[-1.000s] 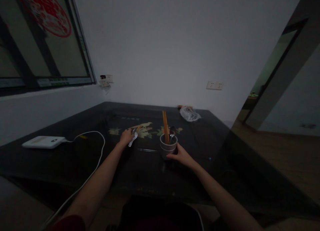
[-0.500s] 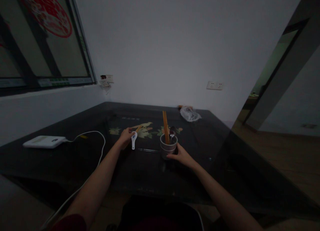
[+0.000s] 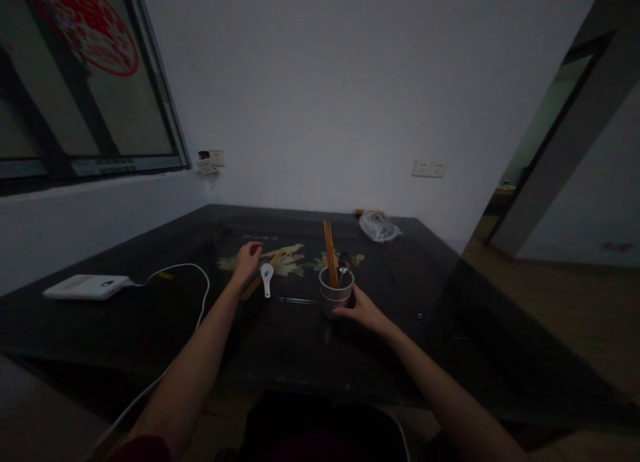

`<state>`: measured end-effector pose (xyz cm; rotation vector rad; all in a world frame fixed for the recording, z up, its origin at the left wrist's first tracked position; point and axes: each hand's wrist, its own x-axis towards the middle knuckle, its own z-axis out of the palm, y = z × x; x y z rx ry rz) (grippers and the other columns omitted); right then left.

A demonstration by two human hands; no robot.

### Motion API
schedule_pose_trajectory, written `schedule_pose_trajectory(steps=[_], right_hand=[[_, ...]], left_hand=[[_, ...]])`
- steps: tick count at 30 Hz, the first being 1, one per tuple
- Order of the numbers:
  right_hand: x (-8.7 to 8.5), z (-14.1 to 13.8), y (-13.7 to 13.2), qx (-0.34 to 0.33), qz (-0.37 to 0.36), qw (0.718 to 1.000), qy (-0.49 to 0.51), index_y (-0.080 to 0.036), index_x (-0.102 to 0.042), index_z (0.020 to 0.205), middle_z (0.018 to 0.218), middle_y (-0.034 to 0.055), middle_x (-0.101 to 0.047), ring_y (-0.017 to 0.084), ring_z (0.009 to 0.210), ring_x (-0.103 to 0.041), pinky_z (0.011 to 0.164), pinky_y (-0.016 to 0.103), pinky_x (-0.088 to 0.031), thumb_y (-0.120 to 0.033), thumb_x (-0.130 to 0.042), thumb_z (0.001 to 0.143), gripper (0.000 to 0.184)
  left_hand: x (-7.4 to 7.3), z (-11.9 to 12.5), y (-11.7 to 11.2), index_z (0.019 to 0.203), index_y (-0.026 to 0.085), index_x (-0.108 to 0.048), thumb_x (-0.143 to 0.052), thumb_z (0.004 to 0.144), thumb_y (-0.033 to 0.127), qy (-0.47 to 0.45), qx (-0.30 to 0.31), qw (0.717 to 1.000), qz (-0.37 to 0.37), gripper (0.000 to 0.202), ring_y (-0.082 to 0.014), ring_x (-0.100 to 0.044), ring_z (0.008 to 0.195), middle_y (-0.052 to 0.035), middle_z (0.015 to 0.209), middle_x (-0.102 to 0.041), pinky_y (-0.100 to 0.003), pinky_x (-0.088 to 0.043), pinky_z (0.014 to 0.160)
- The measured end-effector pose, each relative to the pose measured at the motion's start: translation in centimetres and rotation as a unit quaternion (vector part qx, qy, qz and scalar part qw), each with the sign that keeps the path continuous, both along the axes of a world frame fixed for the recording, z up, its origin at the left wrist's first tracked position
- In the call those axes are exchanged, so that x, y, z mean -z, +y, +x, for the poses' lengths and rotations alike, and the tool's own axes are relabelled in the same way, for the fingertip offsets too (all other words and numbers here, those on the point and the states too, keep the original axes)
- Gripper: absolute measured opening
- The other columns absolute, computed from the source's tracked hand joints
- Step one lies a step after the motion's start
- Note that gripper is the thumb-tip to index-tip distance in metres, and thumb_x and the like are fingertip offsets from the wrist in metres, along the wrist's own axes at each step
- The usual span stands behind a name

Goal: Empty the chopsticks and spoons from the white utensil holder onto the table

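Note:
My right hand (image 3: pixel 367 309) is wrapped around the near right side of a grey cup (image 3: pixel 336 302), its thumb across the front. Wooden chopsticks (image 3: pixel 331 252) and a metal spoon (image 3: pixel 343 265) stand in the cup, leaning against its rim. On the table lies a white ceramic soup spoon (image 3: pixel 267 281) with a blue mark in its bowl, handle toward me. Beside and partly behind it lie more wooden chopsticks (image 3: pixel 253 287), slanting away to the right. Just left of these, my left hand (image 3: pixel 247 261) is empty, with its fingers loosely bent and apart.
The dark glossy table (image 3: pixel 300 355) has a flower pattern. A white device (image 3: pixel 87 287) lies at the left, its white cable (image 3: pixel 206 282) running beneath my left forearm. At the back is a crumpled clear plastic bag (image 3: pixel 379 227), near the wall.
My left hand has let go of the white soup spoon and drawn up and slightly left. The soup spoon now rests by the chopsticks. My right hand still holds the cup.

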<state>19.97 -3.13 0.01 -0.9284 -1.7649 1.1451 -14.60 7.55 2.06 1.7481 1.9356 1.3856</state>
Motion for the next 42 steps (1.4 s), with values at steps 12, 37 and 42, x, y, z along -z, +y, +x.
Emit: schedule_pose_trajectory(steps=[12, 37, 42], right_hand=[[0.6, 0.0, 0.2, 0.010, 0.022, 1.000, 0.009, -0.019, -0.043, 0.130, 0.134, 0.0117, -0.051, 0.026, 0.125, -0.046, 0.109, 0.043, -0.031, -0.029, -0.082, 0.058, 0.082], [1.3, 0.1, 0.6, -0.009, 0.028, 0.999, 0.022, -0.018, -0.044, 0.127, 0.127, 0.0105, -0.056, 0.027, 0.120, -0.051, 0.107, 0.045, -0.034, -0.029, -0.083, 0.056, 0.081], [1.7, 0.2, 0.9, -0.007, 0.024, 1.000, 0.017, -0.018, -0.043, 0.128, 0.129, 0.0114, -0.055, 0.027, 0.121, -0.050, 0.106, 0.045, -0.035, -0.030, -0.083, 0.057, 0.082]], left_hand=[[-4.2, 13.6, -5.9, 0.111, 0.017, -0.061, -0.053, 0.086, 0.034, -0.005, 0.332, 0.942, -0.043, 0.032, -0.0209, -0.059, 0.107, -0.0092, 0.116, -0.063, -0.031, -0.047, 0.091], [-5.6, 17.7, -6.4, 0.093, 0.013, -0.067, -0.068, 0.069, 0.024, 0.026, 0.482, 0.860, -0.165, 0.026, -0.0205, -0.062, 0.090, -0.0057, 0.096, -0.069, -0.026, -0.046, 0.075], [-5.4, 17.7, -6.1, 0.093, 0.012, -0.065, -0.062, 0.076, 0.031, 0.059, 0.476, 0.864, -0.153, 0.025, -0.0208, -0.061, 0.090, -0.0073, 0.098, -0.068, -0.027, -0.046, 0.077]])
